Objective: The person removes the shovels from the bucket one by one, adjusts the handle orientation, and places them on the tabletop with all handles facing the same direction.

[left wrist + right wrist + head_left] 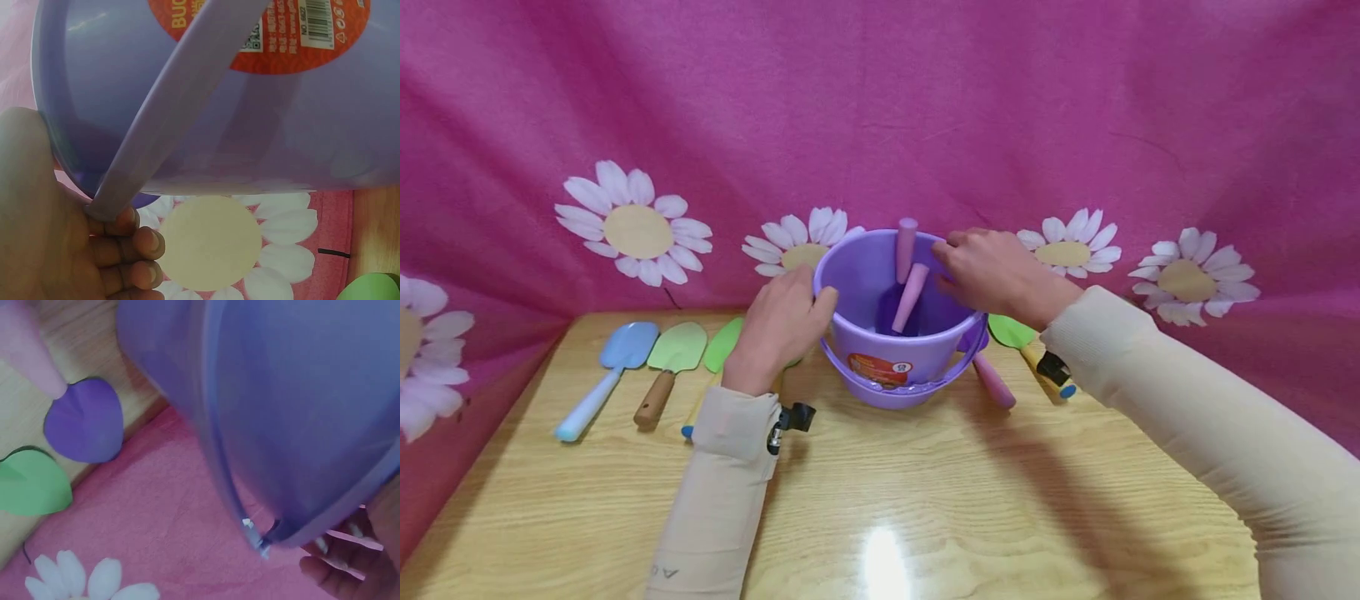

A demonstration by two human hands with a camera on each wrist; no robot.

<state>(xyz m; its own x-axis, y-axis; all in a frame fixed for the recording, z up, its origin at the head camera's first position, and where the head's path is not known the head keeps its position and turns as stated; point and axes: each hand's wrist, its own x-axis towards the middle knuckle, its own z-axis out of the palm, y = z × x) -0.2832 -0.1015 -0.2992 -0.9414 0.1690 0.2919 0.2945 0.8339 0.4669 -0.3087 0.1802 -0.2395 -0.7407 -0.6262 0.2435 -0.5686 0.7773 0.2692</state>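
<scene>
A purple bucket (932, 362) is at the middle of the table, its mouth tipped toward me. My left hand (786, 325) grips its left rim, thumb and fingers on either side. On the opposite side, my right hand (1000, 271) holds the right rim. Two pink handles (906, 250) stick up inside the bucket; what they belong to is hidden. The bucket's carrying handle (172, 106) hangs across its front, over an orange label (287, 59), in the left wrist view. I cannot tell whether the bucket's base touches the table.
Left on the wooden table (880, 483) lie a blue trowel (628, 346), a pale green trowel (677, 346) and a green trowel (722, 342) partly behind my hand. Right are a purple trowel (87, 422) and a green trowel (34, 481). A pink flowered cloth (880, 108) hangs behind.
</scene>
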